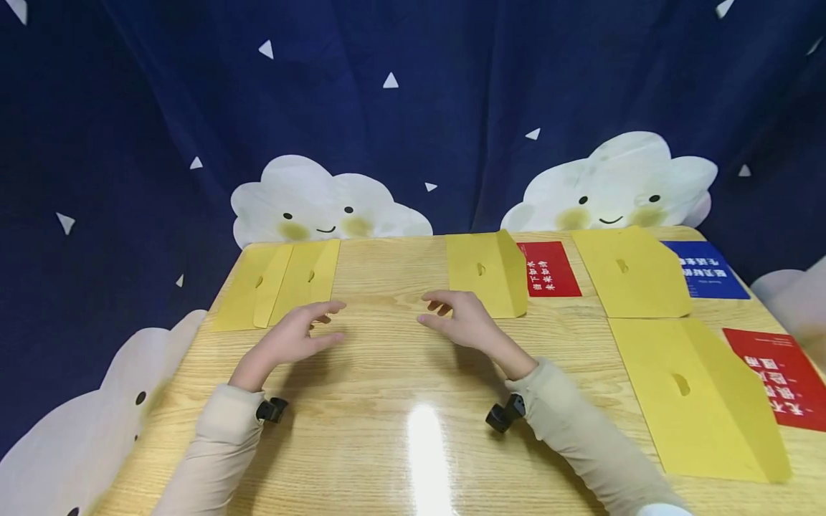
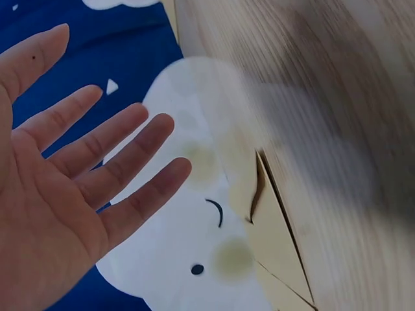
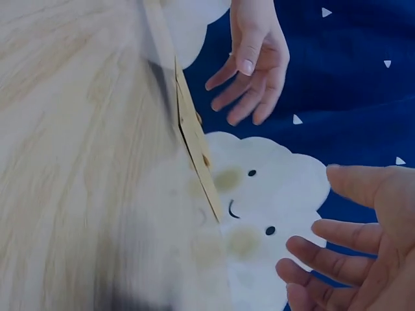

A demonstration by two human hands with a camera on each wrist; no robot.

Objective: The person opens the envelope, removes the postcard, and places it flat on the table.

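Observation:
My left hand (image 1: pixel 300 333) hovers over the wooden table with fingers spread and nothing in it; the left wrist view shows its bare palm (image 2: pixel 52 201). Facing it across a gap, my right hand (image 1: pixel 461 319) also holds nothing, its fingers loosely bent. Two yellow paper envelopes (image 1: pixel 303 276) lie at the table's far left, beyond the left hand, one overlapping the other. Just past the right hand lies another yellow envelope (image 1: pixel 474 261) with its flap spread to the right. A red card (image 1: pixel 551 269) with white characters lies beside that flap.
Along the right side lie two more yellow envelopes, a far one (image 1: pixel 619 279) and a near one (image 1: pixel 677 401), flaps out. A blue card (image 1: pixel 710 269) and a second red card (image 1: pixel 777 376) lie beside them. A dark blue curtain (image 1: pixel 452 107) with clouds hangs behind the table (image 1: pixel 361 444).

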